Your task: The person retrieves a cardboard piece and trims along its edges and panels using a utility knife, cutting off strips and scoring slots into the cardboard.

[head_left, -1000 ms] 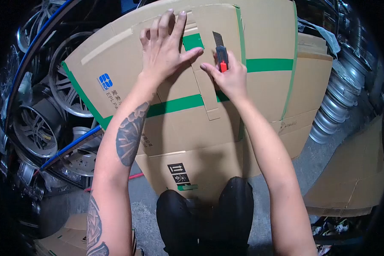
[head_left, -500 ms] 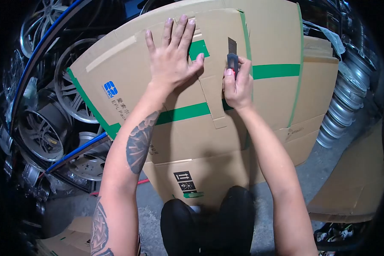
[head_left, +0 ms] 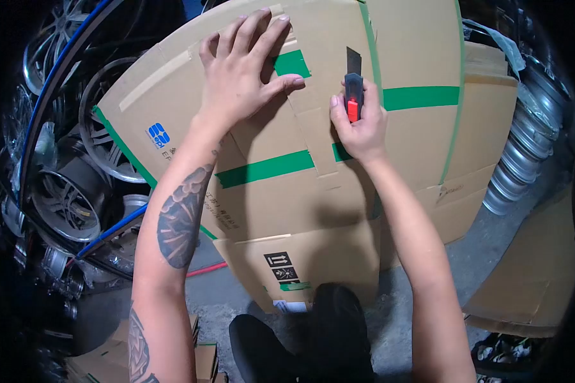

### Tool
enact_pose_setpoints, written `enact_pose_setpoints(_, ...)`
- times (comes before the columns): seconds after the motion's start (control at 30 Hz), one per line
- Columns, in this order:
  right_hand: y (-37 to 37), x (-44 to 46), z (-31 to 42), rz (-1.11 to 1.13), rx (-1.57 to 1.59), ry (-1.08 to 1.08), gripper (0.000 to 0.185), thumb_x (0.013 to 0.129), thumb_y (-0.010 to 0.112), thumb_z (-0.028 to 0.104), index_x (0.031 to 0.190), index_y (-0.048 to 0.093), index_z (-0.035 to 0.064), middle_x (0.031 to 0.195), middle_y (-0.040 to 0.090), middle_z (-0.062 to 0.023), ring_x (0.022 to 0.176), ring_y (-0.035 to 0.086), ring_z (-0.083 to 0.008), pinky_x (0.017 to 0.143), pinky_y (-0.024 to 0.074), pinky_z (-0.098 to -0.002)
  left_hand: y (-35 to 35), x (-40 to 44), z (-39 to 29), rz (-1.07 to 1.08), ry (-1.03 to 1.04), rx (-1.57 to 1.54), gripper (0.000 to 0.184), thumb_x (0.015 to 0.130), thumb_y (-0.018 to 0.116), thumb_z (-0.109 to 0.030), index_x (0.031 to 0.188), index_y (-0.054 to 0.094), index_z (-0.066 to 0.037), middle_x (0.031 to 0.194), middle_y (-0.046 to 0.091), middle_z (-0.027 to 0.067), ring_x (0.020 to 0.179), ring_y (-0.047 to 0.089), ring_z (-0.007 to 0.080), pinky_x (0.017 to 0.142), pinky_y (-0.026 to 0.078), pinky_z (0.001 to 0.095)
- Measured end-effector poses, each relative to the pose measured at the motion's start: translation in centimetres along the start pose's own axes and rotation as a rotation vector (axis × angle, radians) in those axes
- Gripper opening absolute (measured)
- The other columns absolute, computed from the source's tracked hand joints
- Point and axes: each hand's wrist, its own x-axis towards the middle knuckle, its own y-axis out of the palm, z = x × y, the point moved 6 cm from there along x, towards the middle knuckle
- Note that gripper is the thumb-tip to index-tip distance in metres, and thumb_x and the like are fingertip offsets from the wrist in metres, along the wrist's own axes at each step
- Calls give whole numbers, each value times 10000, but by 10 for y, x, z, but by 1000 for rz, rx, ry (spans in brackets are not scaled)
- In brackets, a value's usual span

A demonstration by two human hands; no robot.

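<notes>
A large cardboard sheet (head_left: 268, 214) with green tape strips and printed symbols stands tilted in front of my legs. My left hand (head_left: 236, 67) rests on its upper part, fingers spread and slightly bent, beside a short piece of green tape (head_left: 292, 64). In my right hand (head_left: 362, 127) is a box cutter (head_left: 353, 89) with a dark body and a red slider. Its blade is out and points up, over the cardboard. A narrow cut strip or flap (head_left: 312, 131) runs down the sheet between my two hands.
Several metal wheel rims (head_left: 67, 201) lie behind a blue-edged frame (head_left: 112, 233) on the left. More rims are stacked (head_left: 521, 156) on the right. Another cardboard sheet (head_left: 517, 274) lies at lower right, and cardboard pieces (head_left: 102, 357) lie at lower left.
My left hand has shifted slightly up and left, with its fingers now more bent. My right hand has turned and lowered a little, so the cutter's red slider shows. The view has shifted slightly.
</notes>
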Motion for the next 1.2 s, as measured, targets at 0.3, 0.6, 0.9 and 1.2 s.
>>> enact_pose_setpoints(0.3,-4,-23,5,49,-95,157,346,983,654,225,1257,555,38,846,668,-143,753,683,-283,694,532,-408,-3,3,-3,-84,-46,-80,1075,723,683,-801,1575,414,-204,1564,445,43,1441,371,263,1174,192,535)
enact_pose_setpoints(0.6,-15,-52,11,251,-36,422,426,1031,495,131,1402,336,-7,1092,636,-283,903,672,-424,803,509,-509,-5,3,-7,-8,-41,29,1102,692,674,-838,1560,449,-199,1595,420,46,1448,357,291,1173,194,537)
enact_pose_setpoints(0.9,1,-2,35,144,-116,240,412,1074,510,128,1459,407,20,1048,656,-179,829,648,-263,709,526,-394,9,-8,-22,55,-68,-23,1156,684,664,-866,1616,368,-248,1666,337,29,1556,189,378,1204,-7,673)
enact_pose_setpoints(1.2,1,9,45,159,-324,96,468,1059,524,144,1503,401,63,1202,688,-269,1028,688,-473,836,575,-520,14,-25,-33,44,-72,-78,1135,693,726,-796,1595,405,-186,1648,368,48,1574,209,290,1251,-24,606)
